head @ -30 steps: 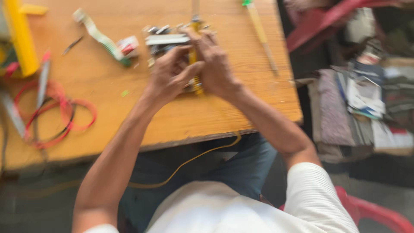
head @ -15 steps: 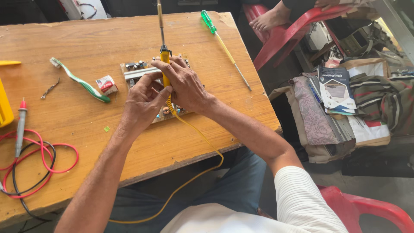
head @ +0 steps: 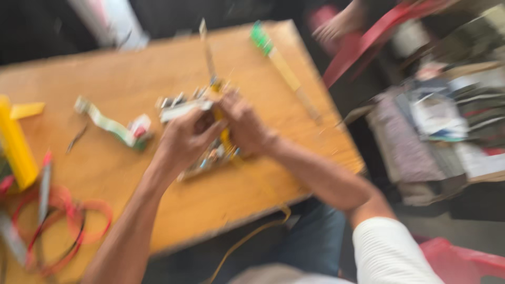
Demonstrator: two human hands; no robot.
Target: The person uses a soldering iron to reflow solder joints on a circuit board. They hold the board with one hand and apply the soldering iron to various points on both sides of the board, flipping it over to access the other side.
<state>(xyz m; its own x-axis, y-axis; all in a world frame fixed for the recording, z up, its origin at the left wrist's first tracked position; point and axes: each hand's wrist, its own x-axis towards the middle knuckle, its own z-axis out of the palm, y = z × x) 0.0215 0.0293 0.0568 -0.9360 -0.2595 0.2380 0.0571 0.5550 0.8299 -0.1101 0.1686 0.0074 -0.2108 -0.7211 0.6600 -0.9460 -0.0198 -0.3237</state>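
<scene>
The view is now much blurred vs half a sec ago, so the head moved; the scene itself changed little; both hands stay over the circuit board (head: 202,158) near the middle of the wooden table (head: 158,68); left hand (head: 184,139) lies curled on the board's left part, fingers bent down on it; right hand (head: 244,129) is closed around the yellow-handled tool (head: 225,138), thumbs of both hands nearly touching; the tool's thin shaft (head: 206,50) points away from the person as before; exact pinch I cannot tell, too blurred; the green-handled screwdriver (head: 279,63) and the red wire coil (head: 63,226) lie where they were, apart from the hands; so the work on the board seems to go on w/o a new step
</scene>
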